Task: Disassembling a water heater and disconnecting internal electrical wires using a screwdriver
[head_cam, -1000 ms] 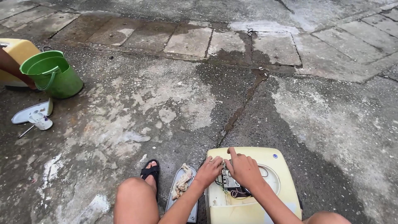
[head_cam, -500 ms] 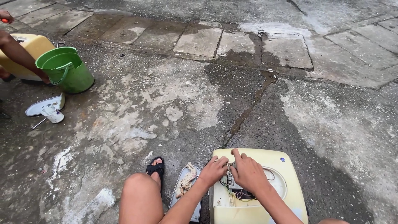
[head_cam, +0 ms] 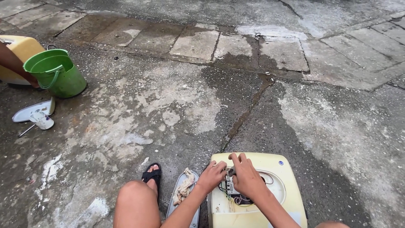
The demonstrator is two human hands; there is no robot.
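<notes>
Head view is showing both hands working at the open top of a pale yellow casing (head_cam: 270,169) sitting on the ground at the bottom edge. Left hand (head_cam: 212,176) is curling loosely beside a small wired part (head_cam: 230,184), fingers touching it. Right hand (head_cam: 247,179) is lying over the same part with fingers bent; whether it is gripping, I cannot tell. Just left, a rag (head_cam: 184,188) is lying on a grey panel (head_cam: 177,207). Farther off, another person's arm (head_cam: 14,63) is reaching beside a green bucket (head_cam: 57,74).
</notes>
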